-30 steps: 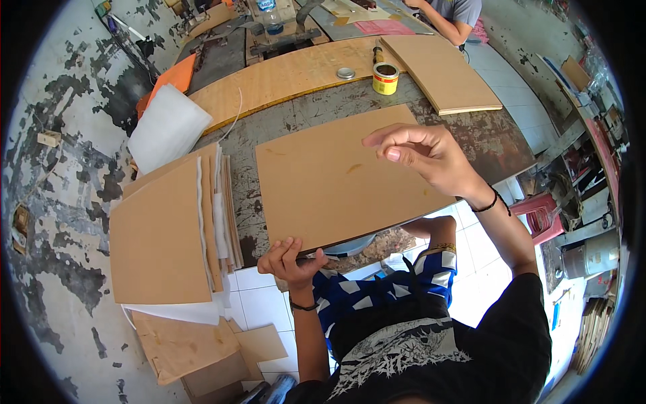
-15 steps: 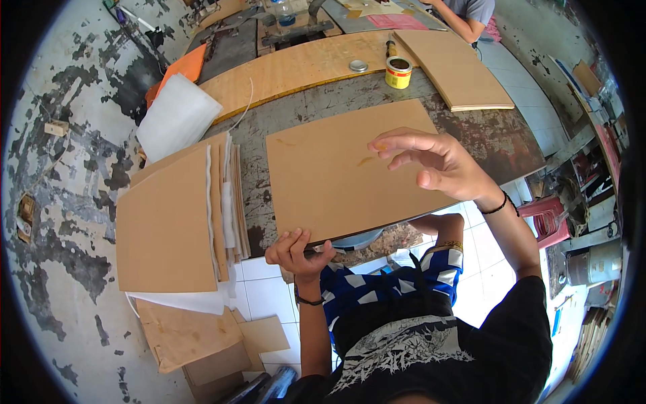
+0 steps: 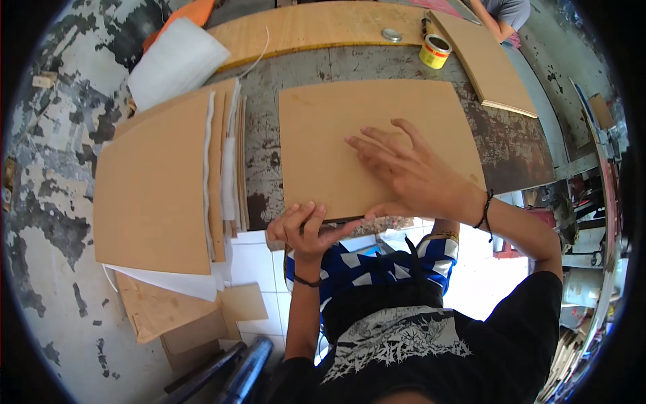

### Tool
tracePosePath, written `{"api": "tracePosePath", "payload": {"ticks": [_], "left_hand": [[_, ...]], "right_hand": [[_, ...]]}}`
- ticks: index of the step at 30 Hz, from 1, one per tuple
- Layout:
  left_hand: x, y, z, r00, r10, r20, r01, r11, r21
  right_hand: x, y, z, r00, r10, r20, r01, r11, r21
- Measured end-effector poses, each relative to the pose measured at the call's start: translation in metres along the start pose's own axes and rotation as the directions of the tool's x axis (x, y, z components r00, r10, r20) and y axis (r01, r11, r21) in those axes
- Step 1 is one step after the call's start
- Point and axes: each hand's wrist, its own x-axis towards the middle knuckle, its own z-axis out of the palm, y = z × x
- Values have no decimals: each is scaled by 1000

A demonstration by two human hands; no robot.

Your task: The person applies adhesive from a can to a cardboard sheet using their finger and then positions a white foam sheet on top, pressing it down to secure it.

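A brown sheet of board (image 3: 323, 135) lies on the worn dark table, its near edge close to my body. Across its right part my right hand (image 3: 410, 168) is spread with fingers apart, over the surface; whether the palm touches is hard to tell. At the sheet's near left corner rests my left hand (image 3: 303, 232), fingers loosely bent on the edge and thumb stretched right along it. The two thumb tips meet or nearly meet at that edge. A faint darker stain shows near the sheet's far left corner.
Leaning stacked brown boards with white foam layers (image 3: 158, 182) stand at left. Beyond the sheet are an opened yellow tin (image 3: 435, 54), its round lid (image 3: 391, 34), a brush-like handle (image 3: 426, 27) and a board stack (image 3: 488, 64). Another person's arm (image 3: 494, 21) shows at far right.
My right hand has come down and left from above the sheet, its fingers spreading over the board. My left thumb has straightened along the edge. The whole view has shifted slightly.
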Motion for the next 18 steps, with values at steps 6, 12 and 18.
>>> {"api": "tracePosePath", "payload": {"ticks": [6,12,18], "left_hand": [[-4,-2,7,1000,5,-17,-4,1000,14],[-2,-2,8,999,12,-35,-11,1000,12],[-1,-3,10,999,18,-48,-18,1000,7]], "right_hand": [[3,7,-11,997,-55,54,52,997,58],[-9,9,-20,998,-28,52,19,988,150],[-28,10,-19,998,53,43,-62,973,224]]}}
